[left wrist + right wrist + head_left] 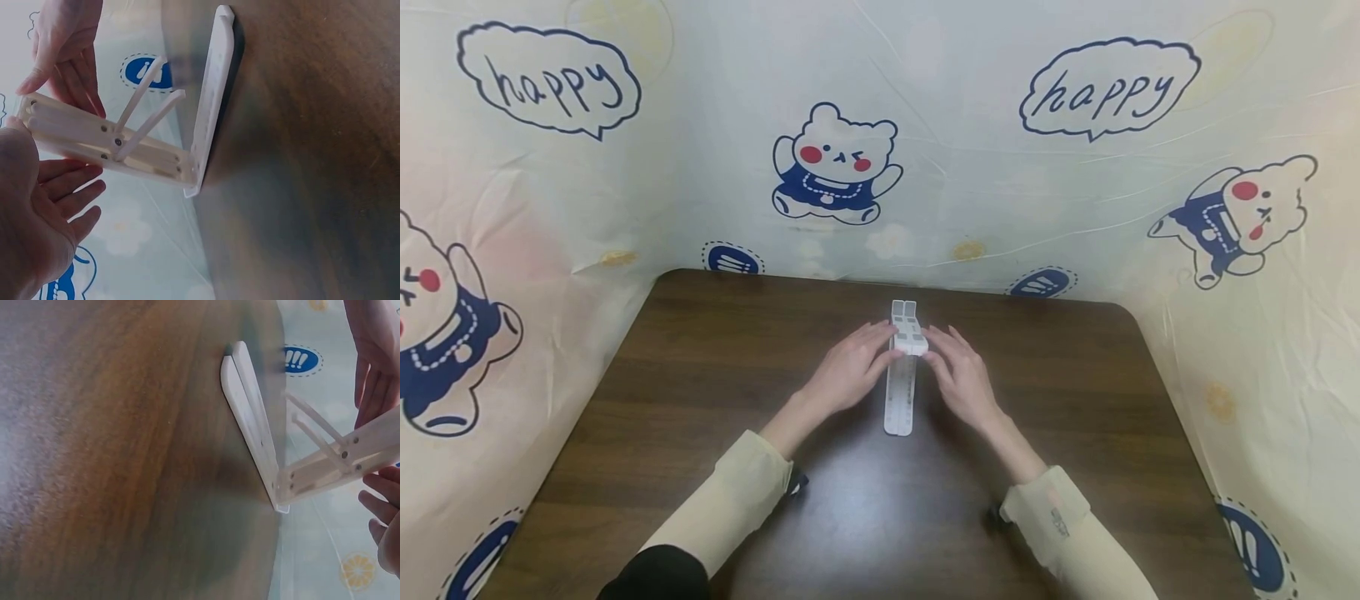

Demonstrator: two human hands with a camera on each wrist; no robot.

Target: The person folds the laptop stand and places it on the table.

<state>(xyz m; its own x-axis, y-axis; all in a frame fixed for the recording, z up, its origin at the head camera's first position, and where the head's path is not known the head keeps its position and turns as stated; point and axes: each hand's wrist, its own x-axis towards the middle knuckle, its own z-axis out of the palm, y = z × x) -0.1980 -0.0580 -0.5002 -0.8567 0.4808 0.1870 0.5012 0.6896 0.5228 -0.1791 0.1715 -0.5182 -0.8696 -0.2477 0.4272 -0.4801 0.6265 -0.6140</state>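
Observation:
A white folding laptop stand (899,400) is on the table, its two narrow rails side by side. Its base (214,81) lies on the wood while the upper section (69,128) slopes up from the hinge, two thin support legs (150,125) sticking out. My left hand (852,367) holds the raised end from the left, thumb at the near edge and fingers along the side. From the right, my right hand (964,377) holds the same end in a like manner. In the right wrist view, the raised end passes out of frame beside the right hand's fingers (381,506).
The dark brown wooden table (700,333) has its far edge just behind the stand. A pale cloth backdrop (947,167) printed with bears and lettering surrounds the table at the back and sides. Light reflects off the table in front of the stand.

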